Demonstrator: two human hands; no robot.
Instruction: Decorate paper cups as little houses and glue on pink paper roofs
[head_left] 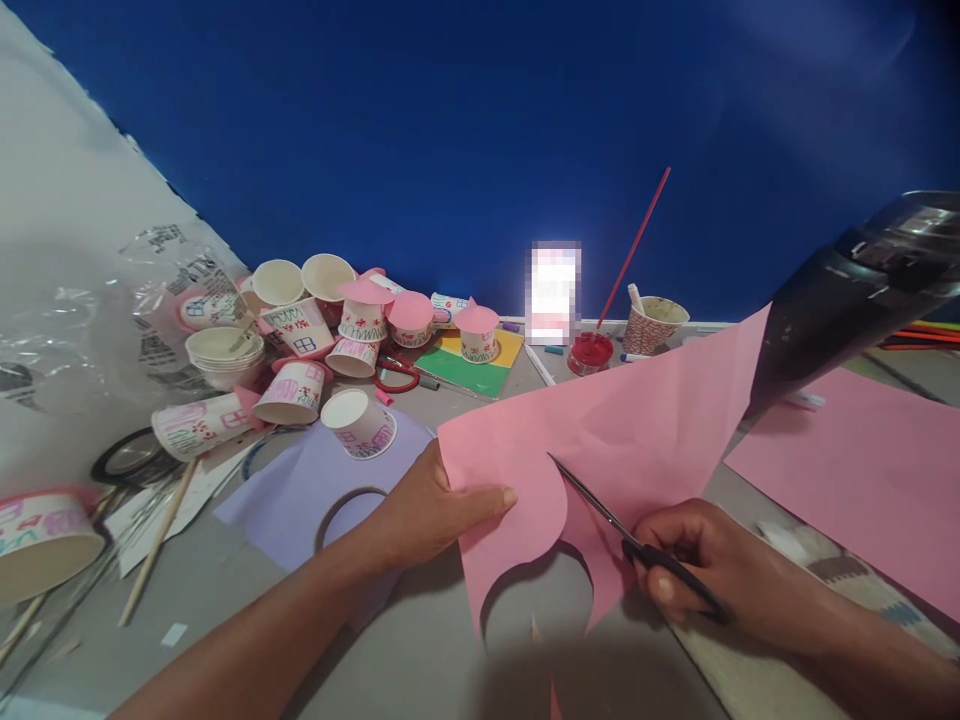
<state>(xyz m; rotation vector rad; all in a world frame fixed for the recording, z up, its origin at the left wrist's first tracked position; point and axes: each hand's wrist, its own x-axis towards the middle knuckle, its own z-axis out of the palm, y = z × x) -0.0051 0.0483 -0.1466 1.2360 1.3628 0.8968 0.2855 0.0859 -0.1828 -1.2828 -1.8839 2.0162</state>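
A large sheet of pink paper (637,410) is held up over the table by my left hand (431,505), its thumb pressed on the front and the other fingers hidden behind. Black-handled scissors (600,500) are gripped in my right hand (697,565). Their blades lie across the paper at the end of a curved cut, and the blades look nearly closed. The cut runs around a rounded pink flap beside my left thumb. Below that flap, a round notch in the paper's lower edge shows the grey table (540,590).
Decorated paper cups (360,425), some with pink paper tops, crowd the left. A purple sheet (292,490) lies beneath one cup. Behind stand a red pot (590,352) with a stick and a patterned cup (654,325). A dark bottle (832,290) and another pink sheet (862,460) are right.
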